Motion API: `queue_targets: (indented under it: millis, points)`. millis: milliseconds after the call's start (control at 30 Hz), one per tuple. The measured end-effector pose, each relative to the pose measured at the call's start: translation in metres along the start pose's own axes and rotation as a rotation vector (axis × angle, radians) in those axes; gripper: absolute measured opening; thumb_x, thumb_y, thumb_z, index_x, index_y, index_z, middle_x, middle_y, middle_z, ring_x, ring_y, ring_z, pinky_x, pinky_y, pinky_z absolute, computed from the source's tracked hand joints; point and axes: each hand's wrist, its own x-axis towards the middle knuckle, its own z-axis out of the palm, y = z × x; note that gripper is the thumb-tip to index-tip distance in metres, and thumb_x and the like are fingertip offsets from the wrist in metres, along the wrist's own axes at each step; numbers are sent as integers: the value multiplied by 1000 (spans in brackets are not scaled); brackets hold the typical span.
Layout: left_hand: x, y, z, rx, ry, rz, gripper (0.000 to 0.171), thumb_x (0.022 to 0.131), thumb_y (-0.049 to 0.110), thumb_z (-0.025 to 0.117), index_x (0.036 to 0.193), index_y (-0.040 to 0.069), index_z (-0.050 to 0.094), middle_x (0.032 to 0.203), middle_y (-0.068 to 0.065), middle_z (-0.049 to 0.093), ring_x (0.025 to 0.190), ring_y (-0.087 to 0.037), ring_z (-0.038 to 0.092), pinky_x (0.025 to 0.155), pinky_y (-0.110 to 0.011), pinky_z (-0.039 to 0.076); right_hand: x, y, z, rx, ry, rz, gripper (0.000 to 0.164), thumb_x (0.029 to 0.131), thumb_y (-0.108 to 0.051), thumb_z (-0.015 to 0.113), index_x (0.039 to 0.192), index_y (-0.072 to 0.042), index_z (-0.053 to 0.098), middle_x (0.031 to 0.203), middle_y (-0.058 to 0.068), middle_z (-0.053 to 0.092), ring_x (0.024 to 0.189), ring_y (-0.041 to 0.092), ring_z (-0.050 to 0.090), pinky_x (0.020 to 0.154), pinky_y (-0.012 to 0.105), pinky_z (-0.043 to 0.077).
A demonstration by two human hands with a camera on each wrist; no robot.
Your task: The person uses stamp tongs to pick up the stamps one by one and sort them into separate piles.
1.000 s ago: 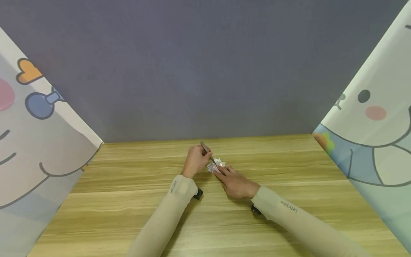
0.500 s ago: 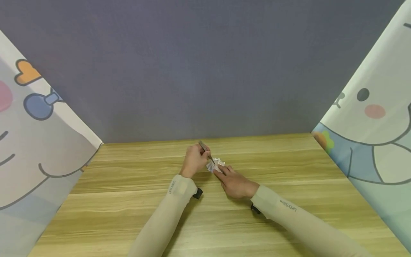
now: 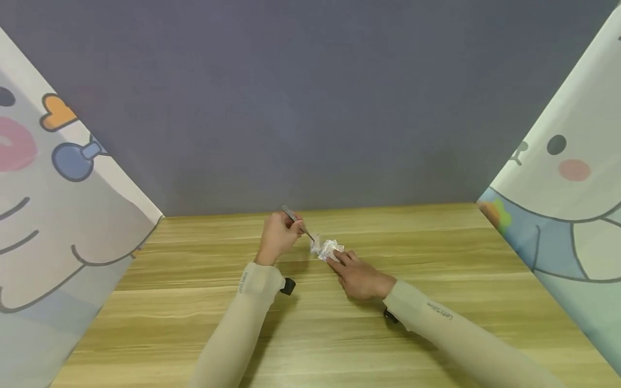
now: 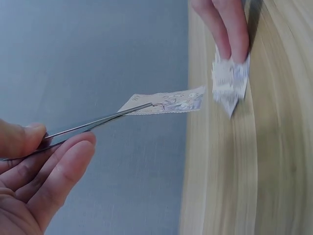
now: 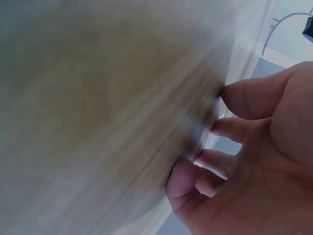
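Observation:
My left hand [image 3: 280, 237] pinches a pair of metal tweezers [image 4: 100, 120] between thumb and fingers. Their tips grip a pale postage stamp [image 4: 171, 102] with perforated edges and a printed picture, held up in the left wrist view. Just to the right, a small overlapping pile of stamps [image 3: 330, 249] lies on the table. Fingertips of my right hand [image 3: 361, 277] press on the pile's near right edge. In the right wrist view, that hand's fingers [image 5: 183, 181] reach down to the tabletop, and the stamps there are mostly hidden and blurred.
The wood-grain table [image 3: 417, 237] ends at a grey back panel [image 3: 310, 108]. Cartoon-printed panels stand at the left [image 3: 63, 215] and right [image 3: 563, 215] sides. Each wrist carries a small black camera under a pale sleeve [image 3: 237, 323].
My left hand has moved left, drawing the tweezers and a stamp away from the pile. The right hand stays pressed on the pile. The head view has shifted slightly.

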Motion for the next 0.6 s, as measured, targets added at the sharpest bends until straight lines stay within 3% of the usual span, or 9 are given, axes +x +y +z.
queue_targets:
  millis: [167,367,600]
  points:
    - [-3,-5,-16,54,-8,-5,12,93,10,61,91,1,69,72,-4,66,63,-23,66,50,-29,53,-1,2,-1,22,-10,-17,50,101,-11,40,148,-1,26,152,22,19,136,36,21,106,47,32]
    - [-3,-20,-43,156,8,19,12,94,7,60,89,-1,68,69,-5,65,57,-17,63,50,-29,53,-2,3,-3,51,-15,-26,50,100,-9,41,148,-1,26,152,22,18,137,38,19,107,49,29]
    - [1,-45,-70,189,1,-82,13,94,3,57,93,-6,67,77,-14,67,66,-29,67,51,-29,55,-1,7,0,54,-5,-18,51,101,-11,42,149,-3,27,152,21,18,137,36,19,106,47,31]
